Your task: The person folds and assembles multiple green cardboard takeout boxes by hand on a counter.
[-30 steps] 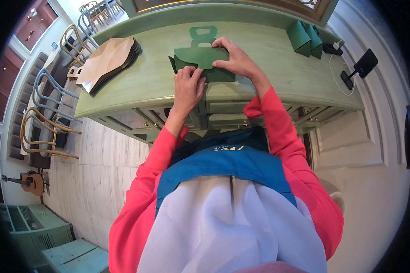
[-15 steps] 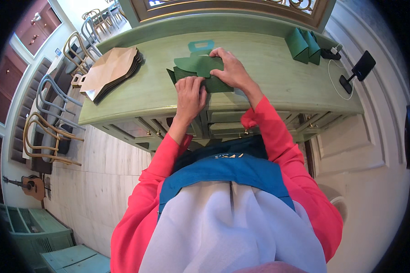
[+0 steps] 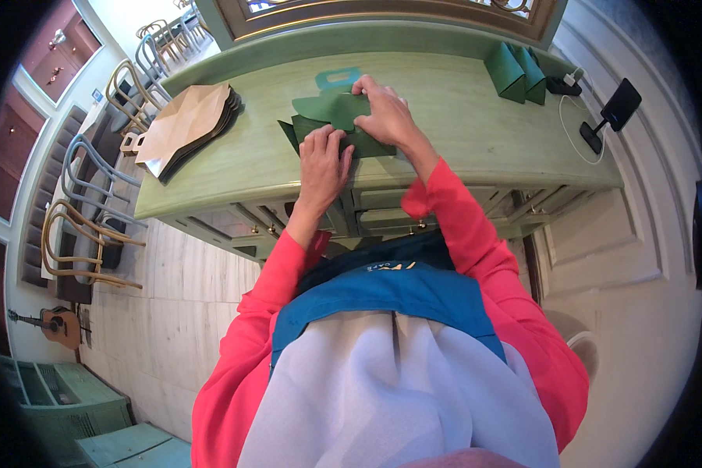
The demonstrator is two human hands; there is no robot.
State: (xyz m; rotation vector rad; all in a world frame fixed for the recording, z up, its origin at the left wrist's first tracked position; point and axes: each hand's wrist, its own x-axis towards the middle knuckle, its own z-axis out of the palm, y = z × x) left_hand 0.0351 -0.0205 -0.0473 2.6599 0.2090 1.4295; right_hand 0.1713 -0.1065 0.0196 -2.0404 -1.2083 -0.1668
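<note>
A dark green folded card box [image 3: 308, 125] lies partly opened out on the counter in front of me, its lighter flap [image 3: 327, 105] bent up. My left hand [image 3: 322, 160] has its fingers curled over the box's near edge. On the far right side, my right hand [image 3: 388, 117] grips the flap between thumb and fingers. Both hands hide part of the box. Just beyond it lies a turquoise piece with a handle cut-out [image 3: 337, 79]; whether it is joined to the box I cannot tell.
Brown paper carriers [image 3: 186, 125] lie stacked at the counter's left end. Two green folded card boxes [image 3: 507, 74] stand at the back right, beside a charger with a white cable [image 3: 567, 129] and a black device on a stand [image 3: 621, 105]. The pale green counter [image 3: 460, 148] has a raised back edge.
Both hands keep their hold on the green box. The right hand's fingers have shifted slightly at the flap, and the view has tilted a little.
</note>
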